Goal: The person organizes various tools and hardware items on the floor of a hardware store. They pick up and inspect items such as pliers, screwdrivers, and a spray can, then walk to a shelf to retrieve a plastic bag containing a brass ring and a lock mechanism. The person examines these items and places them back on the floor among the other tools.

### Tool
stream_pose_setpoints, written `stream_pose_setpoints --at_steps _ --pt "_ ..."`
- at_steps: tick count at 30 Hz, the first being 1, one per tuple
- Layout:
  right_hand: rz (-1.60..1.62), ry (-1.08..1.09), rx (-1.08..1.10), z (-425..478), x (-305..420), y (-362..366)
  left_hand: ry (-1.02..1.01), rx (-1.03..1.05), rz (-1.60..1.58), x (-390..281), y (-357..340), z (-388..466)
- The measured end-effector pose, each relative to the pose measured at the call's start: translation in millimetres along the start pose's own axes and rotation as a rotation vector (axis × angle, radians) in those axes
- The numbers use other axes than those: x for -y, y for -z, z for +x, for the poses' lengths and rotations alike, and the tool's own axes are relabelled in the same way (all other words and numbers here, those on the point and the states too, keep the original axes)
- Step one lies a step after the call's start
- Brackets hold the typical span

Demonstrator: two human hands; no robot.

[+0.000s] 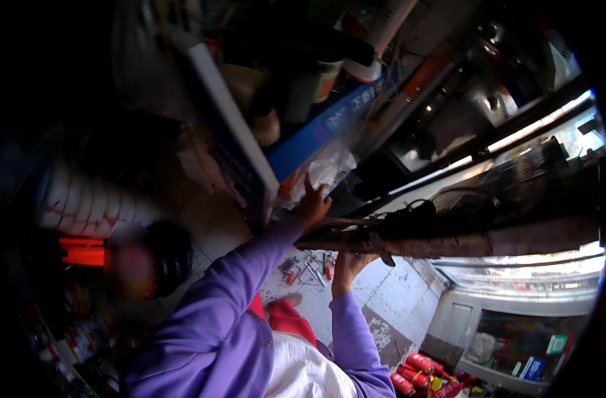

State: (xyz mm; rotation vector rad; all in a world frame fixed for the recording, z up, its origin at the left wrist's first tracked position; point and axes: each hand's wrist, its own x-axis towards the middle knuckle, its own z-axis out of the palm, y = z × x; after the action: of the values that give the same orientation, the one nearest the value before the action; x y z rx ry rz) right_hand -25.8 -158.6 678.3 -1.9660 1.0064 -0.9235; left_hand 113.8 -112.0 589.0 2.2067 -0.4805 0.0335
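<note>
My left hand (314, 208), in a purple sleeve, reaches up with fingers apart to the lower edge of a crumpled clear plastic bag (328, 166). The fingertips overlap the bag; I cannot tell how firmly they touch it. Beside the bag stands a long blue box (308, 142) bearing writing. From below, my right hand (352, 267) grips the edge of a long worn brown board (442, 244), its fingers partly hidden behind it. A dark metal piece (381, 250) juts from the board near that hand. Dark cables (412, 214) lie just above the board.
Hand tools (308, 271) lie on the tiled floor (392, 293). Red fire extinguishers (413, 373) cluster at lower right, by a glass-fronted cabinet (457, 318). A white-edged panel (233, 114) leans at upper left. Stacked white rolls (89, 204) and a black coil (171, 253) stand at left.
</note>
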Motion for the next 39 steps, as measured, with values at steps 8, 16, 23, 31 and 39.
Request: stream_pose_setpoints --at_steps 8,16,23,31,39 --pt "-0.096 -0.075 0.185 -23.2 -54.8 63.6 -0.036 -0.162 -0.071 39.8 -12.7 28.1" --pt "0.533 -0.956 0.246 -60.1 -90.1 65.8 -0.200 0.077 -0.394 -50.1 84.4 -144.8" --pt "1.167 -1.337 0.937 -66.7 -53.2 45.0 -0.567 0.613 -0.269 -30.1 116.0 -228.3" --pt "0.763 -0.524 1.476 -67.2 -57.6 49.4 -0.126 0.548 -0.241 -0.4 120.9 -250.5" --pt "0.338 0.601 1.244 -124.5 -14.7 52.9 1.119 0.037 -1.526 1.7 138.2 -258.3"
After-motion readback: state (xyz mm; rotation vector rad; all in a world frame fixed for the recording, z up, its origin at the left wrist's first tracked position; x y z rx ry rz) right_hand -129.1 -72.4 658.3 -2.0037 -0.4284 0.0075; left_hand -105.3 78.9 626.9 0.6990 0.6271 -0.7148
